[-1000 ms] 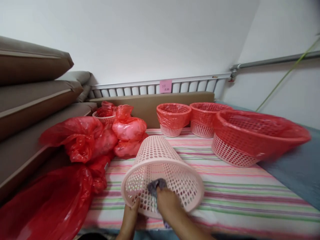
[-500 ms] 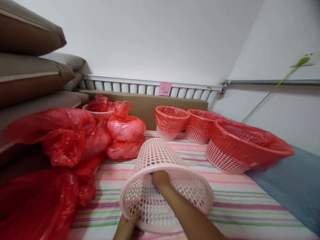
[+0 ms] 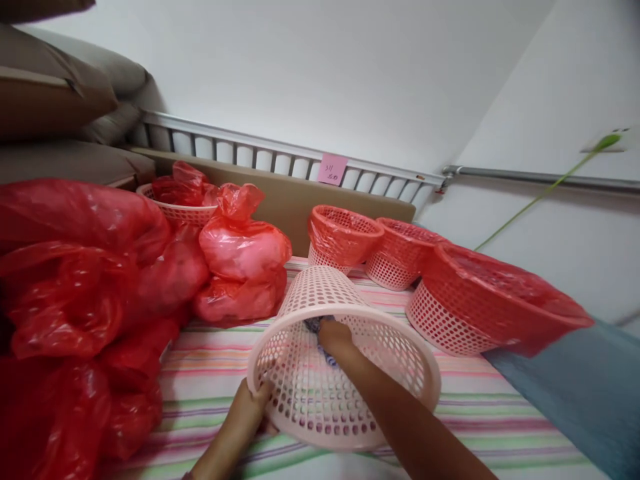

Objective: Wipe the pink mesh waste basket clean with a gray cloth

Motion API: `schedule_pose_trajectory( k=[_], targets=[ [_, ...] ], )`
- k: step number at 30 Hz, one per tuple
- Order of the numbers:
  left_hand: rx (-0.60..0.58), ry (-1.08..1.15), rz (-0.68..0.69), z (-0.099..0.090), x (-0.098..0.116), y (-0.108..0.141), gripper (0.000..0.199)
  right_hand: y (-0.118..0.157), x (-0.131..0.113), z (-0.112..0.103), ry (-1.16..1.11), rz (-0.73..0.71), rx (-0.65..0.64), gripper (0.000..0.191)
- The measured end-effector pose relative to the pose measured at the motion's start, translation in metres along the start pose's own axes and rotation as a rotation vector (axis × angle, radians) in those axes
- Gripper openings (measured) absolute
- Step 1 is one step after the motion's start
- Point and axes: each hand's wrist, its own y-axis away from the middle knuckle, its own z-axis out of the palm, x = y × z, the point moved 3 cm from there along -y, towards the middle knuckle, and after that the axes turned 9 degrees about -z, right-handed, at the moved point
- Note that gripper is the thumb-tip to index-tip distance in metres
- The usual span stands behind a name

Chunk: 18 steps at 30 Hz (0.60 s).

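Observation:
A pale pink perforated basket (image 3: 320, 297) lies on its side on the striped sheet, its mouth turned toward me. My left hand (image 3: 250, 408) grips the lower left of its rim. My right hand (image 3: 334, 337) reaches deep inside the basket and is closed on a small grey-blue cloth (image 3: 315, 325), pressed against the inner wall near the bottom. Most of the cloth is hidden behind my fingers.
Three baskets lined with red bags stand behind: one (image 3: 343, 237), another (image 3: 400, 253), and a large one (image 3: 480, 300) at right. Filled red plastic bags (image 3: 240, 257) pile at left beside brown cushions (image 3: 55, 107). A cardboard panel (image 3: 285, 200) and white railing (image 3: 260, 153) back the bed.
My right hand with the cloth has moved from the basket's rim to deep inside it. The basket's mouth has tipped up toward me, and the view has shifted left and upward.

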Motion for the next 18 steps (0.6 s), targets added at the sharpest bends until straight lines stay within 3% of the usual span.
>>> schedule_pose_trajectory(
  k=[3,8,11,14,18],
  targets=[
    [-0.017,0.009,0.012,-0.001,-0.005,-0.005,0.062,0.028,-0.014,0.006,0.039,0.015,-0.017,0.030],
    [-0.028,0.026,0.011,-0.006,-0.003,-0.002,0.059,0.127,-0.051,0.031,0.038,-0.086,-0.025,0.033],
    [-0.033,0.076,0.003,0.002,-0.010,0.004,0.049,0.172,-0.054,0.042,0.030,-0.095,-0.116,0.035],
    [-0.001,0.149,-0.017,0.017,-0.024,0.013,0.040,0.174,-0.043,0.037,0.033,-0.099,-0.111,0.035],
    [-0.013,0.113,-0.034,0.033,-0.038,0.022,0.042,0.116,-0.029,0.020,0.007,-0.095,-0.026,0.033]
  ],
)
